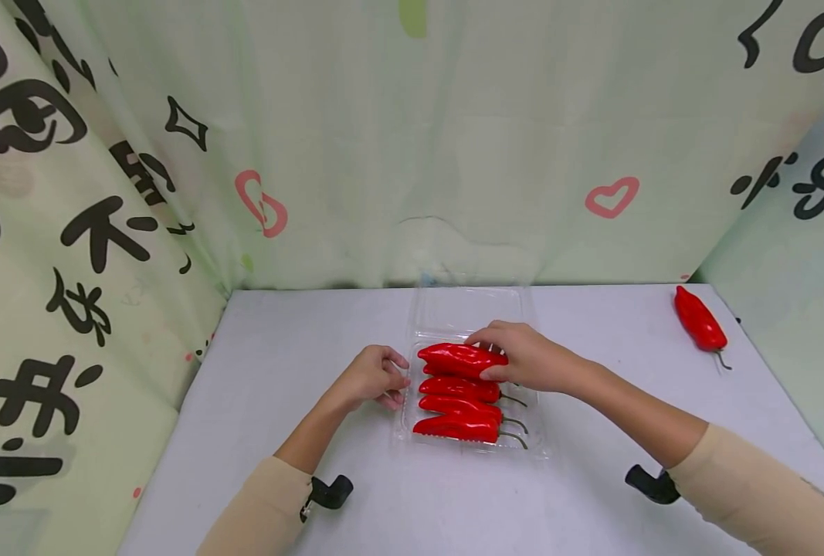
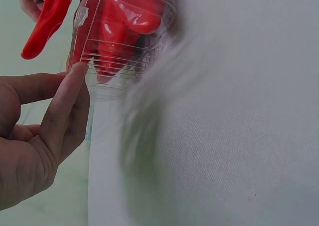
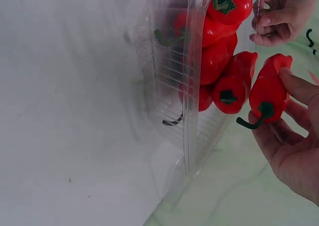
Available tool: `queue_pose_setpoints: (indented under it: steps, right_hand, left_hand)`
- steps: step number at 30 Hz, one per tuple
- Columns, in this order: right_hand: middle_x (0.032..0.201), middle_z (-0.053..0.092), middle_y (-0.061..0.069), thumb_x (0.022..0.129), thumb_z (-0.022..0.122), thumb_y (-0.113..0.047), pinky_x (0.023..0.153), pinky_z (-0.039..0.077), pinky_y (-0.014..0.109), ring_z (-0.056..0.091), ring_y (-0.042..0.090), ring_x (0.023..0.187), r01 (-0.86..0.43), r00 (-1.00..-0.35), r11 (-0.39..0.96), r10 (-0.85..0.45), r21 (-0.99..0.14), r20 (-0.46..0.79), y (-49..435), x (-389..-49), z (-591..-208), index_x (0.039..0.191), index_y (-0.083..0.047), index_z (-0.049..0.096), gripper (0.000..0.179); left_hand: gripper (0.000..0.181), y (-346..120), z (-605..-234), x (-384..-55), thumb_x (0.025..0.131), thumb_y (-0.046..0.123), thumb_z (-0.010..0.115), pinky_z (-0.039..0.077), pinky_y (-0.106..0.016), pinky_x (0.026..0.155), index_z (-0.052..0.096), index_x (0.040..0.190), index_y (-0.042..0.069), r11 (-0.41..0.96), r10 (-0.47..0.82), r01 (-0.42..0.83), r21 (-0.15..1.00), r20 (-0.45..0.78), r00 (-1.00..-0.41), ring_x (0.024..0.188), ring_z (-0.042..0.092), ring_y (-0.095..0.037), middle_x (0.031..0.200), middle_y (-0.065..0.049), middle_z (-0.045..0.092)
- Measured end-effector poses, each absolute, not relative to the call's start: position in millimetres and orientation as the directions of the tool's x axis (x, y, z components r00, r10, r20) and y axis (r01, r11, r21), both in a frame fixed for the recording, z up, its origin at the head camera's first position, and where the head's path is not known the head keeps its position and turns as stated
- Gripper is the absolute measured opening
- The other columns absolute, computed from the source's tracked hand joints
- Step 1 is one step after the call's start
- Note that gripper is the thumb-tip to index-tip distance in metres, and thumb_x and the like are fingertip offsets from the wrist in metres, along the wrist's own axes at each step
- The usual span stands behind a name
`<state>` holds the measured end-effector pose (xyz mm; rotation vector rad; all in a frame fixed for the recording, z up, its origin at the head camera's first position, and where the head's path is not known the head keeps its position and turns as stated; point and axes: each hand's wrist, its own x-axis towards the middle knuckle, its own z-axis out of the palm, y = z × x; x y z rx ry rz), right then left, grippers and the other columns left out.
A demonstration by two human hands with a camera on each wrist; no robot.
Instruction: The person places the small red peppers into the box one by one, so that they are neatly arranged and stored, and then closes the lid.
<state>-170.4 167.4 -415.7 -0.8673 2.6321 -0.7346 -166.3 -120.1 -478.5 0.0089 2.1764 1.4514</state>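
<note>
A clear plastic clamshell box (image 1: 535, 421) lies on the table with its lid (image 1: 473, 307) folded back behind it. Inside are several red chili peppers (image 1: 456, 426), side by side with green stems to the right. Fingers and thumb of my right hand (image 1: 526, 357) grip another red chili pepper (image 3: 269, 86) at its stem end. It is just above the peppers at the back of the box; the right wrist view shows it apart from them. At the box's left side, my left hand (image 2: 47, 118) pinches the plastic rim between thumb and fingers.
One more red chili pepper (image 1: 700, 318) lies alone near the white table's (image 1: 613, 324) back right corner. A patterned curtain (image 1: 356, 154) rises behind the table and along both sides. Black straps with small mounts (image 1: 331, 492) sit on both forearms.
</note>
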Motion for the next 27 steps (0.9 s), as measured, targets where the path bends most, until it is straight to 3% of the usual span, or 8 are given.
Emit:
queue_pose_setpoints:
  steps: [11, 27]
  right_hand:
    - [0.116, 0.068, 0.009, 0.086, 0.084, -0.013, 0.079, 0.064, 0.031, 0.065, 0.021, 0.103, -0.468, -0.792, 0.704, -0.603, -0.534, -0.101, 157, -166, -423, 0.133, -0.003, 0.064, 0.053]
    - [0.113, 0.064, 0.009, 0.084, 0.086, -0.014, 0.077, 0.064, 0.028, 0.063, 0.02, 0.099, -0.51, -0.795, 0.726, -0.603, -0.461, -0.07, 149, -157, -431, 0.129, -0.003, 0.069, 0.049]
  left_hand:
    - [0.028, -120, -479, -166, 0.093, 0.006, 0.073, 0.062, -0.029, 0.057, 0.06, 0.117, -0.001, 0.432, 0.286, -0.264, 0.863, -0.408, -0.867, 0.058, 0.068, -0.02, 0.087, -0.017, 0.068]
    - [0.028, -119, -475, -164, 0.093, 0.005, 0.073, 0.061, -0.028, 0.055, 0.06, 0.117, -0.002, 0.434, 0.298, -0.255, 0.864, -0.405, -0.864, 0.056, 0.067, -0.019, 0.084, -0.016, 0.068]
